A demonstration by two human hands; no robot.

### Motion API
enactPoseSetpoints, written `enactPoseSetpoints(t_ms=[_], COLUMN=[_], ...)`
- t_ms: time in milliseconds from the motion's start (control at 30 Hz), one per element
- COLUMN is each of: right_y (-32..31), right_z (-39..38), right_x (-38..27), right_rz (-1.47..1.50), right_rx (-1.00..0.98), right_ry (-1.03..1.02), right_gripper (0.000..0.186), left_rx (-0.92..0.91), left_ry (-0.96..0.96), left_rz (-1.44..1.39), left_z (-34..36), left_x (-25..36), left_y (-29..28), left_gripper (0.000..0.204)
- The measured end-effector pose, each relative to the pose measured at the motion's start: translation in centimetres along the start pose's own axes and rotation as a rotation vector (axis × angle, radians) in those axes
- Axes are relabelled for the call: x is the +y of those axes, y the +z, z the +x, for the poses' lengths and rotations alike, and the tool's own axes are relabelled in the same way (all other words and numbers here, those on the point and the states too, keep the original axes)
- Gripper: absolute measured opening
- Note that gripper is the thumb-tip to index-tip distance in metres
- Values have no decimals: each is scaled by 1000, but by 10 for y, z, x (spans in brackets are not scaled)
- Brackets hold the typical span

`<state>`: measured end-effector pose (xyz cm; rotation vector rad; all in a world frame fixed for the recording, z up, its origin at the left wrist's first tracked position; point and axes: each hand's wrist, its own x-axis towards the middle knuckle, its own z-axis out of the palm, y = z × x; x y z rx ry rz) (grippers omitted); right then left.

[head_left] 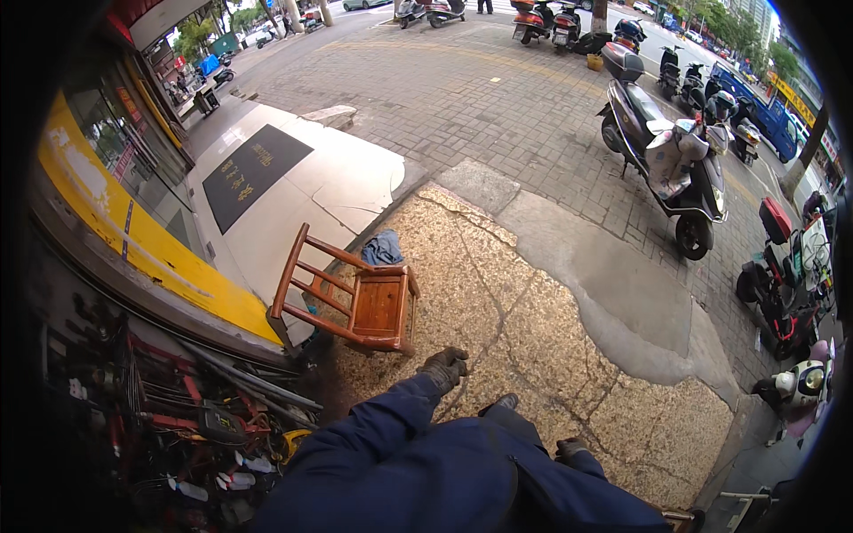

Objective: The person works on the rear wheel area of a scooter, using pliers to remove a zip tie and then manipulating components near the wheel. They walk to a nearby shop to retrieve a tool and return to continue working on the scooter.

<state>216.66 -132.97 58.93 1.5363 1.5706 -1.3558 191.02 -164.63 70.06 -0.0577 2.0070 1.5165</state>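
Note:
My left hand [444, 368], in a dark work glove, hangs over the speckled stone paving with its fingers curled in and nothing seen in them. Just beyond it, to the left, stands a small reddish-brown wooden chair [380, 306], apart from the hand. A grey-blue cloth [382, 248] lies beside the chair's far side. My right hand [571, 449], gloved too, is low at my right side above the paving. Part of it is hidden behind my sleeve, and its fingers show too little to read. Both arms wear dark blue sleeves.
At the lower left is a cluttered heap of tools, cables and bottles [235, 481] beside a yellow-edged doorway [160, 258]. A dark doormat [256, 176] lies on pale tiles. A scooter [666, 147] is parked at the right, with several more behind it. The paving [524, 320] is cracked.

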Motion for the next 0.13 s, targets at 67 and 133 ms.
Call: enactPoseSetpoints(t_ms=[67, 133], right_y=[-22, -35], right_z=[20, 39], right_x=[-64, -138], right_rz=[-145, -218], right_rx=[-107, -93], right_ry=[-133, -185], right_gripper=[31, 34], left_rx=[88, 193], left_ry=[25, 35], left_rz=[-56, -140], left_z=[25, 50], left_x=[17, 32], left_y=[-5, -2], left_gripper=[21, 21])
